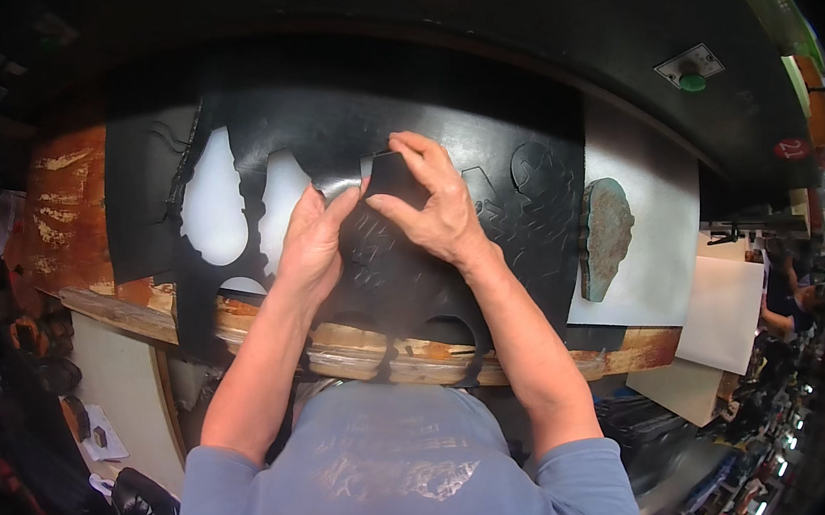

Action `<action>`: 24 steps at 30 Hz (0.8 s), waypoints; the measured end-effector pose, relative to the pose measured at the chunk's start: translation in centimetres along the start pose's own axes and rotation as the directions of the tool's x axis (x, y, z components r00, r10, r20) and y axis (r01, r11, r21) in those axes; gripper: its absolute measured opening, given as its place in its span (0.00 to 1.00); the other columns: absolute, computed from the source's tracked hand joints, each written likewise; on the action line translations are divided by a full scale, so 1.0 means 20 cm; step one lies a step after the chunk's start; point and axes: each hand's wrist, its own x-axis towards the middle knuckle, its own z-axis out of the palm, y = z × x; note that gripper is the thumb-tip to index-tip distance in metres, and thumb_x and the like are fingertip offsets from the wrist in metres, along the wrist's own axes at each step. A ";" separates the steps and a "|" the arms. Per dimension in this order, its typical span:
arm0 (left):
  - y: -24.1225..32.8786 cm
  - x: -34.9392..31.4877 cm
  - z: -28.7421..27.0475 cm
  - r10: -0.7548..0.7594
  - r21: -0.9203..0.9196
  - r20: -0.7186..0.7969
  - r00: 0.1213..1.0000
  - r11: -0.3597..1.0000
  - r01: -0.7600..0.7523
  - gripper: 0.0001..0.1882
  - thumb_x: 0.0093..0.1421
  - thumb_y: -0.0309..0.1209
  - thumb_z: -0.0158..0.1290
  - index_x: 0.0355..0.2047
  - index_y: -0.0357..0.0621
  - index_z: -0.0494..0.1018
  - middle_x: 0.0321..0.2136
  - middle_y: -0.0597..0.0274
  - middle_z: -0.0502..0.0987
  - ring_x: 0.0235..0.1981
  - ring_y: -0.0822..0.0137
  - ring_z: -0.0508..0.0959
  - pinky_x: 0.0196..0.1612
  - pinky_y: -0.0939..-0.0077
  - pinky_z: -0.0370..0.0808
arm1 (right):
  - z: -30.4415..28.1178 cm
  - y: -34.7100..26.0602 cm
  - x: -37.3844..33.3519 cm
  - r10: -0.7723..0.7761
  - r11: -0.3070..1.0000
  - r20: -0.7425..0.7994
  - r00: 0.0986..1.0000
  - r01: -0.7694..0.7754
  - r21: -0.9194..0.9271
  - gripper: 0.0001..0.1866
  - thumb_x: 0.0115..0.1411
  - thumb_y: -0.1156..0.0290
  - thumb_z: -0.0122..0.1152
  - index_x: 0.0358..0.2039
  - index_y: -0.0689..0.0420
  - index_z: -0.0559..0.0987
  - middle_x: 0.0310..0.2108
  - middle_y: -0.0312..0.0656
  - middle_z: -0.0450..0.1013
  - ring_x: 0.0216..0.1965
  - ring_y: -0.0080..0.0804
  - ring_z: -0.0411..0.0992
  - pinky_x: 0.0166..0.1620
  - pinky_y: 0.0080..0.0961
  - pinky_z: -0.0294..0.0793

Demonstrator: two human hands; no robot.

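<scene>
**Black sheet, cut piece being lifted free**

Grey-blue sleeves at the lower edge, both forearms reaching up and inward over the worn wooden worktop (76, 303). Left hand (312, 242) laid palm-down on the black sheet (411, 267), fingers together, tips curling at a raised flap, pinning the sheet. Right hand (433, 204) bent at the wrist, thumb and fingers closed on a small black piece (396, 177), held just above the sheet beside the left fingertips. Judged: mid-separation, the cut shape coming away from its surround. Next move likely calls for a steady pull with the sheet held flat, so thin bridges between the white holes (212, 206) do not tear. Further out, a grey-green cutting die (604, 232) resting on a pale board (653, 212), well apart from both hands.
</scene>
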 end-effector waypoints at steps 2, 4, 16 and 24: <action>-0.03 0.02 -0.04 -0.049 -0.020 0.006 0.999 0.999 0.050 0.17 0.73 0.29 0.59 0.60 0.40 0.74 0.46 0.65 0.84 0.46 0.75 0.81 0.54 0.76 0.75 | -0.04 -0.02 -0.01 0.197 0.969 0.096 0.976 -0.209 0.131 0.32 0.56 0.66 0.81 0.59 0.59 0.80 0.63 0.45 0.73 0.64 0.45 0.73 0.64 0.38 0.76; -0.05 0.03 -0.08 -0.065 -0.024 0.027 0.998 0.998 0.066 0.15 0.72 0.30 0.59 0.57 0.39 0.76 0.47 0.62 0.85 0.45 0.75 0.81 0.53 0.78 0.75 | -0.08 -0.06 -0.01 0.181 0.976 0.123 0.976 -0.194 0.100 0.32 0.56 0.65 0.81 0.59 0.59 0.80 0.64 0.44 0.72 0.66 0.45 0.72 0.65 0.37 0.74; -0.05 0.01 -0.08 -0.030 0.072 0.019 0.999 0.997 0.029 0.14 0.73 0.30 0.57 0.54 0.35 0.77 0.51 0.57 0.82 0.54 0.69 0.80 0.57 0.72 0.76 | -0.03 -0.08 -0.05 0.053 0.997 0.148 0.988 -0.062 0.056 0.20 0.58 0.61 0.79 0.49 0.57 0.88 0.55 0.47 0.78 0.70 0.54 0.65 0.65 0.48 0.72; 0.16 -0.21 0.01 0.205 0.342 -0.200 0.958 0.931 -0.127 0.28 0.77 0.31 0.52 0.71 0.27 0.62 0.67 0.43 0.70 0.62 0.57 0.77 0.69 0.62 0.72 | -0.63 -0.38 -0.16 0.346 0.834 0.148 0.926 -0.376 0.404 0.10 0.63 0.72 0.76 0.39 0.65 0.86 0.34 0.42 0.86 0.34 0.26 0.83 0.40 0.24 0.83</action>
